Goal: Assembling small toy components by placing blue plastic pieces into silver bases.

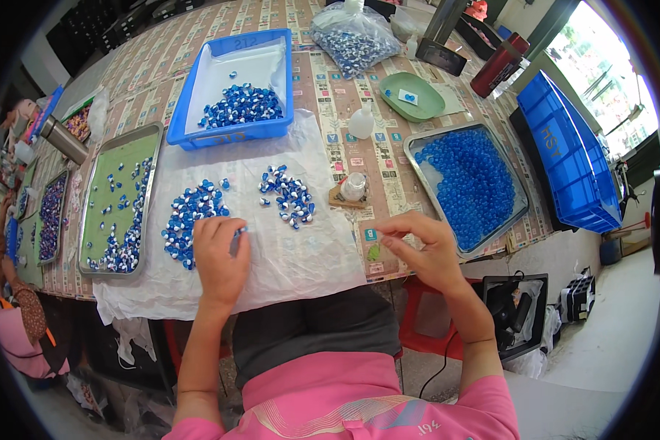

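Far out beyond the left hand lies a metal tray with a green liner (117,165), scattered with blue-and-white beads. Closer in, just past the left hand's fingertips, a loose pile of blue-and-white beads (191,213) rests on the white paper sheet (301,257) spread over the table. The left hand (220,257) lies palm down on that sheet, fingers curled together at the near edge of the pile, with one bead (240,230) showing at its fingertips; whether it is truly pinched I cannot tell. Between the two hands and a little farther away sits a second, smaller heap of beads (287,194), and beyond both heaps a blue plastic bin (235,132) holds more. Just ahead of the right hand stands a small white bottle (353,186) on a bit of board. The right hand (425,249) hovers off the sheet's edge, thumb and forefinger pressed together as if on something tiny, too small to make out. Past it to the right lies a metal tray of plain blue beads (469,183).

To my eye, picking one bead at a time from the pile's near edge, without sweeping the palm through it, would keep the heaps tidy.
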Available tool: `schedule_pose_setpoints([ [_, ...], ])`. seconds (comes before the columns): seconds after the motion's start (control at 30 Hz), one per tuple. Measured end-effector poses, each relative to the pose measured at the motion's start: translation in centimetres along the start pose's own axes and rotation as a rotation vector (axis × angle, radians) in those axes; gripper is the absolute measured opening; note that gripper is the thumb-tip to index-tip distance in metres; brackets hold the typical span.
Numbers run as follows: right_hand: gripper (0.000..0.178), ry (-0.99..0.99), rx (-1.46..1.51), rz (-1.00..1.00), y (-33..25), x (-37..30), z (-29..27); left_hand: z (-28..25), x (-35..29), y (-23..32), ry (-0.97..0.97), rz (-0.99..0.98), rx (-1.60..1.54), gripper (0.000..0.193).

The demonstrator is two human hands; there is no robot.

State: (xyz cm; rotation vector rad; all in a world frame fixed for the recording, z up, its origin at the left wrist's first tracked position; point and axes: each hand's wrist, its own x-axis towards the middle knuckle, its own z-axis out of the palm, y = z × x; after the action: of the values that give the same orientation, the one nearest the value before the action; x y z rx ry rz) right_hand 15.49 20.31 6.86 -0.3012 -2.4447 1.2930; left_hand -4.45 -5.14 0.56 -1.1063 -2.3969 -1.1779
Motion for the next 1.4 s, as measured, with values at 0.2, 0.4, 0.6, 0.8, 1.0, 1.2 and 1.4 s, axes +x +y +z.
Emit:
schedule_pose_setpoints([
  [0.2, 0.021, 0.271, -0.211, 0.084, 3.9, 0.1, -6.3, 0.2, 0.8, 0.0, 0.001, 0.071, 0.194, 0.019],
  [0.4, 0.017, 0.379, -0.516, 0.08, 9.0, 1.8, -13.1, 3.3, 3.1, 3.8, -0.077, 0.138, 0.089, 0.018],
  [0.6, 0.016, 0.186, -0.59, 0.059, 11.2, 4.5, -13.3, 5.9, 3.3, 4.3, -0.174, 0.131, 0.052, 0.016],
  [0.8, 0.013, 0.121, -0.64, 0.046, 12.5, 6.5, -11.5, 5.1, 1.7, 5.6, -0.153, 0.056, -0.011, 0.015],
  [1.0, 0.016, 0.141, -0.564, 0.119, 11.4, 6.4, -10.3, 3.5, -0.3, 7.4, -0.2, -0.181, -0.458, 0.015],
  [1.2, 0.017, 0.212, -0.294, 0.088, 6.2, 3.8, -7.9, 3.0, -1.8, 8.2, -0.345, -0.467, -1.008, 0.017],
  [1.4, 0.02, 0.041, -0.029, 0.131, 2.4, 1.5, -4.5, 3.6, -3.3, 8.5, -0.529, -0.829, -1.458, 0.031],
])
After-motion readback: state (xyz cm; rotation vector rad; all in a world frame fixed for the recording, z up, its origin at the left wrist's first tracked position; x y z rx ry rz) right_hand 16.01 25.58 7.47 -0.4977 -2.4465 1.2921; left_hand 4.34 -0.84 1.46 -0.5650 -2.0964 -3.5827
